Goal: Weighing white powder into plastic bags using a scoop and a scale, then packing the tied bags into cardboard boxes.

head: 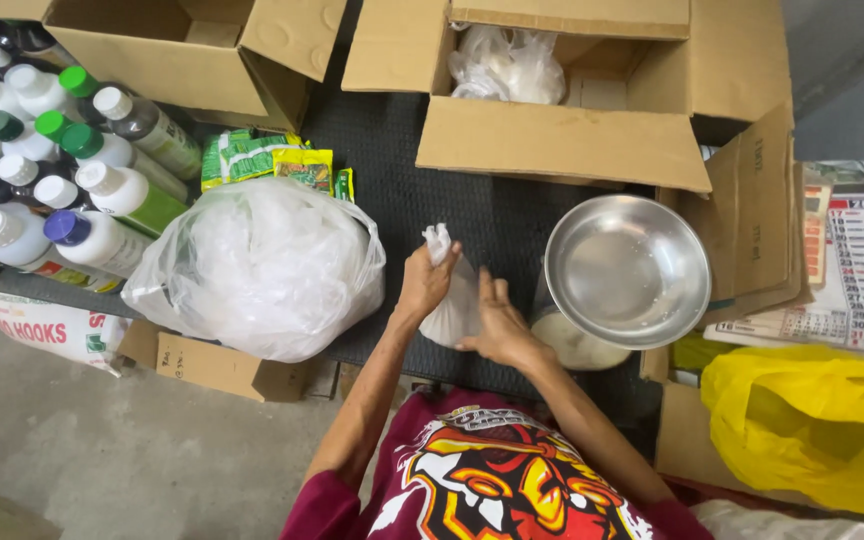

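Near edge of the dark ribbed counter (412, 170): small clear plastic bag (449, 308) of white grains, soft and bulging. Left hand (426, 282), fingers closed round its twisted neck; right hand (500, 328) flat against its side, fingers approx. half open. Just right, round steel bowl (627, 270), shiny. Left, big crinkly bag (264, 265). Beyond, cardboard boxes (562, 140).

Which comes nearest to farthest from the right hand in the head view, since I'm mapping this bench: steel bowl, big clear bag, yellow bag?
1. Steel bowl, just right of the right hand.
2. Big clear bag, to its left, past the left hand.
3. Yellow bag, far right, low.
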